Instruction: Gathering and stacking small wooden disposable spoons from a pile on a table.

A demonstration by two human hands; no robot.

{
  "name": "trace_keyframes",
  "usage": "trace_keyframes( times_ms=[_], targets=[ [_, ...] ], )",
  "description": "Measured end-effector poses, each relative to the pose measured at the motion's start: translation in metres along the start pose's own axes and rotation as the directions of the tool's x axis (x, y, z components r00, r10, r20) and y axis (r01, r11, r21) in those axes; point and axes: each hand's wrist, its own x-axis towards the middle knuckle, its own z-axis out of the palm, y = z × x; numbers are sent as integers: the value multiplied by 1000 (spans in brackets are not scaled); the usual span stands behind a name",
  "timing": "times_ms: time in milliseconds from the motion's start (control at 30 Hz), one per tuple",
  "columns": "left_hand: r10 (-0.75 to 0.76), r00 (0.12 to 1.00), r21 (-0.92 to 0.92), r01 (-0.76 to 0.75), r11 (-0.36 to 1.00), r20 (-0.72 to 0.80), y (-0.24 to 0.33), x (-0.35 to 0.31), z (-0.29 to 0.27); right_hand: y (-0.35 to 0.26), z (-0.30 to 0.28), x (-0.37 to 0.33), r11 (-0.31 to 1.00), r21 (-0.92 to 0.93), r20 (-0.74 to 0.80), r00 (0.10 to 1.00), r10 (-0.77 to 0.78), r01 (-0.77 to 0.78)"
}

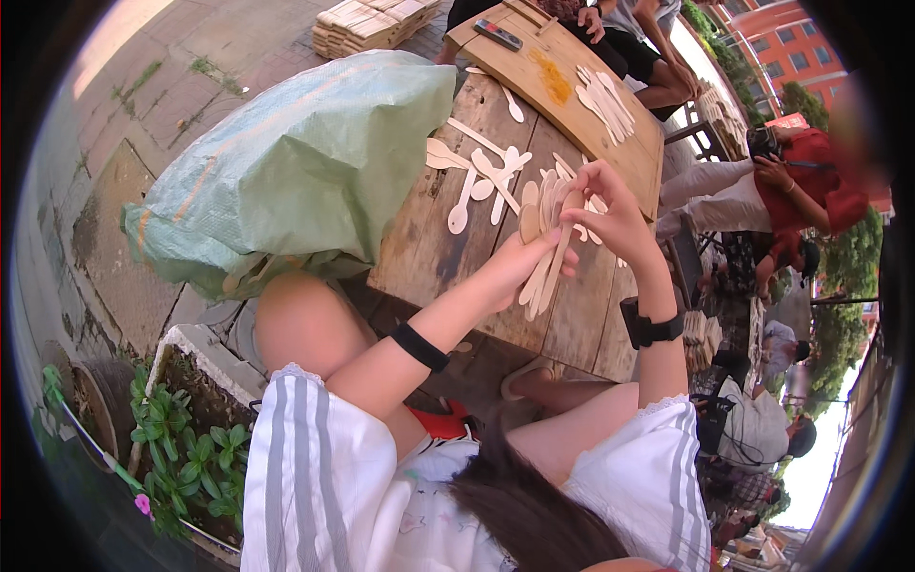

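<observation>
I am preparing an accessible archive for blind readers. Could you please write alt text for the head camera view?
A person's left hand holds a fanned bundle of wooden spoons while the right hand pinches one at the top, above a wooden table with more loose spoons. A large green sack lies at left.

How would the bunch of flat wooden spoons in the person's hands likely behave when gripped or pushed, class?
The wooden spoons look thin and flat, so probably light and fairly stiff. Fanned loosely between the left hand and right hand, they may slide apart. Flat shapes seem unlikely to roll.

Pale wooden spoons (543,238), green woven sack (305,162), brown plank table (448,238).
</observation>
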Motion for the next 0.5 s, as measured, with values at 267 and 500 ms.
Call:
trace_keyframes(
  times_ms=[267,500],
  targets=[
    [-105,923,-480,-93,872,-369,-6,-3,-17,101,57,31,846,-254,-199,881,429,-470],
    [33,909,-364,-199,910,-415,3,-5,-22,101,75,22,764,-416,-207,870,448,-492]
  ],
)
